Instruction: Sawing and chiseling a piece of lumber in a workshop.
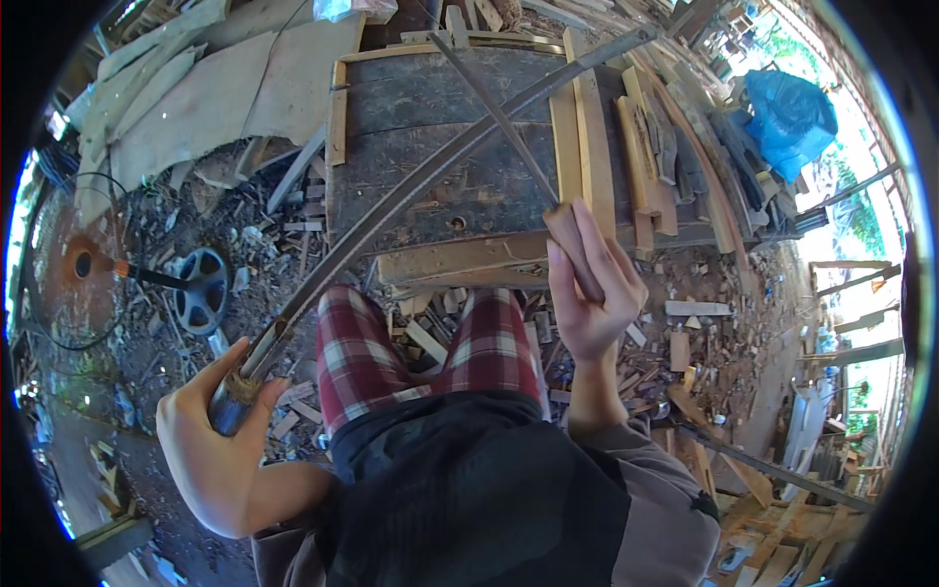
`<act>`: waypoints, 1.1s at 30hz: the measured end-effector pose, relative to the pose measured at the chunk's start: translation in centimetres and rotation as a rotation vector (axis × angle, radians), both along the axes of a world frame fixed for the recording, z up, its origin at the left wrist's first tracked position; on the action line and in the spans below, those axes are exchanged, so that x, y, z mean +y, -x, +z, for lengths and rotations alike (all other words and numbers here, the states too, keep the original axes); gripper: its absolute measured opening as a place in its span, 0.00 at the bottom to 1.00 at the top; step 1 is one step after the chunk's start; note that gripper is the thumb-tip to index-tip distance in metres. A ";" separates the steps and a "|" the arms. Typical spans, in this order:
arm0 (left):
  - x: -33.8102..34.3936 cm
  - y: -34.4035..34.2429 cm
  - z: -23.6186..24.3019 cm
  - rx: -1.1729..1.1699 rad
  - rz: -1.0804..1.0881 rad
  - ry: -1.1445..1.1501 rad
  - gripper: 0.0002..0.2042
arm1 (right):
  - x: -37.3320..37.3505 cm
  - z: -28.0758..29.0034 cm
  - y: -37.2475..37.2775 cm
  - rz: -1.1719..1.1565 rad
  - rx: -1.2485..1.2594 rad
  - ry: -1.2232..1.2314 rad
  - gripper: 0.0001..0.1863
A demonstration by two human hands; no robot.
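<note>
My left hand (210, 440) is closed round the near end of a long, narrow, dark bar (401, 194) with a paler strip along it. Something tan and frayed shows at that end, by the thumb. The bar slants up and away to the right, across the dark wooden workbench (391, 108). In my right hand (599, 293), raised near the bench's front edge, is a file (509, 130), gripped by its brown wooden handle (570, 249). Its thin blade points away to the left and crosses the bar in the picture; whether they touch I cannot tell.
Wooden strips (587, 137) lie along the bench's right side, beside stacked planks. A blue plastic bag (790, 122) is at the far right. On the left are a spoked wheel (201, 291) and a rusty orange disc (86, 262). Wood offcuts (425, 340) litter the ground.
</note>
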State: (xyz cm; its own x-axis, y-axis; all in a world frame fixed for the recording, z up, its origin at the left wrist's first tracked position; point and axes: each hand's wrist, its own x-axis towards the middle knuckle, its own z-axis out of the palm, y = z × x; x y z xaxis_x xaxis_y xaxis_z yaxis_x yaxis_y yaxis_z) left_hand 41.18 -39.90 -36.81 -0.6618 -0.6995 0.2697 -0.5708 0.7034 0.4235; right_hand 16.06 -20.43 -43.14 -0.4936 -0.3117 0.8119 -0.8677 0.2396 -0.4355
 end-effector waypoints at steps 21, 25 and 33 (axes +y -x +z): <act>-6.5 1.8 3.0 -0.055 0.231 -0.364 0.24 | 5.3 -0.2 0.9 0.058 -0.028 -0.038 0.24; -7.8 1.6 3.1 -0.080 0.170 -0.410 0.23 | 0.9 2.2 2.0 0.060 -0.020 0.088 0.22; -7.9 2.3 3.1 -0.033 0.120 -0.380 0.19 | -5.5 2.9 3.6 0.189 -0.119 0.123 0.20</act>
